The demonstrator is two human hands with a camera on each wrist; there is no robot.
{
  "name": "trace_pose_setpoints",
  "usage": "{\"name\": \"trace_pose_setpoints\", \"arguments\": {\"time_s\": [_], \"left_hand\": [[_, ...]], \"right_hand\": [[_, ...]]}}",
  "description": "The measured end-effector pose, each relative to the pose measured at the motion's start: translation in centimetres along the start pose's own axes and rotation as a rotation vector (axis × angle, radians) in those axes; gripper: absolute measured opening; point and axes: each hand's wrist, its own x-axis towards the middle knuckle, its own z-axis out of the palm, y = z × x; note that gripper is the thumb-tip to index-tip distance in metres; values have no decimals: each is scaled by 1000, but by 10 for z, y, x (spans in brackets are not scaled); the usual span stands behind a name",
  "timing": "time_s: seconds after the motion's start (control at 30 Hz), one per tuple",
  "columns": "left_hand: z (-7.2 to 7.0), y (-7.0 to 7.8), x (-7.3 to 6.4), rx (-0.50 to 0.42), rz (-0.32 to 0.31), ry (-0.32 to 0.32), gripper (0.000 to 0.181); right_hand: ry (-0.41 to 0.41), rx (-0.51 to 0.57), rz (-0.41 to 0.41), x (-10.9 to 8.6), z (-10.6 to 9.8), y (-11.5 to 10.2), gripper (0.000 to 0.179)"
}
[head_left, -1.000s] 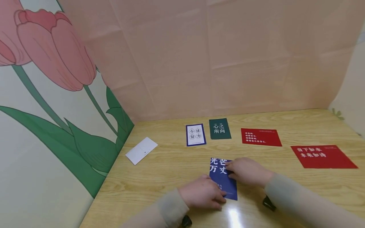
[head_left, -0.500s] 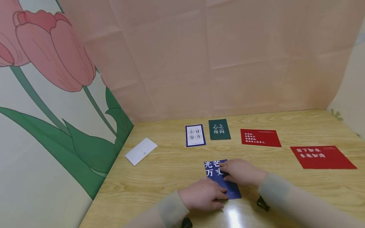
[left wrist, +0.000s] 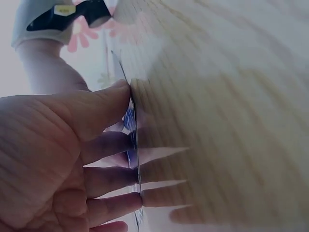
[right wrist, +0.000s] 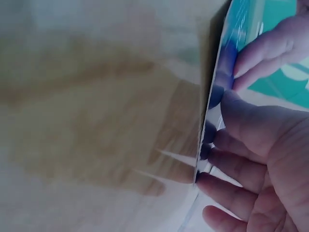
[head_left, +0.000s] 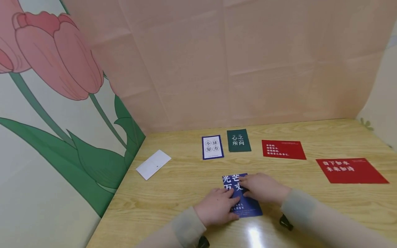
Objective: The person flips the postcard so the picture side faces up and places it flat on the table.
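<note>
A blue card (head_left: 248, 205) with large white characters lies on the wooden table (head_left: 173, 193) in front of me, turned slightly. My left hand (head_left: 215, 206) rests on the card's left side with fingers spread, covering part of the print. On the upper right edge, the fingertips of my right hand (head_left: 263, 187) touch the card's face. In the left wrist view the thumb and fingertips (left wrist: 112, 145) meet the thin card along its edge. The right wrist view shows the right fingers (right wrist: 236, 166) against the card (right wrist: 224, 72), with the other hand's fingers farther along it.
Farther back lie a blue-bordered white card (head_left: 213, 147), a green card (head_left: 238, 140) and two red cards (head_left: 283, 149) toward the right. A blank white card (head_left: 153, 164) lies at the left. A tulip-printed wall (head_left: 62, 58) borders the left side, with a pinkish sheet (head_left: 248, 62) behind.
The blue card has turned, its top shifting left and its bottom slightly right. My left hand has then spread its fingers and slid up its left side. The right hand has moved slightly left.
</note>
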Motion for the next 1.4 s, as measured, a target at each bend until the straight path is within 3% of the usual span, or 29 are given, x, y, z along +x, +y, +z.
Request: {"name": "trace_pose_setpoints", "arguments": {"time_s": [0.23,0.63,0.9,1.07,1.23,1.4], "left_hand": [[-3,3,-2,11,-12,0,58],[-2,2,-1,-28,-33,-18,57],[-1,1,-1,-26,-27,-8,57],[1,-2,-1,-54,-22,9,60],[2,-16,-6,-35,-34,109,61],[1,-46,-14,-43,-124,156,58]], "right_hand": [[-32,-32,0,-19,3,-15,40],[-88,-175,-84,-49,8,-37,29],[-108,-47,-56,-52,10,-41,44],[-97,-48,-47,-52,13,-38,47],[-69,-35,-2,-56,17,-25,48],[-49,-15,34,-66,21,-1,48]]}}
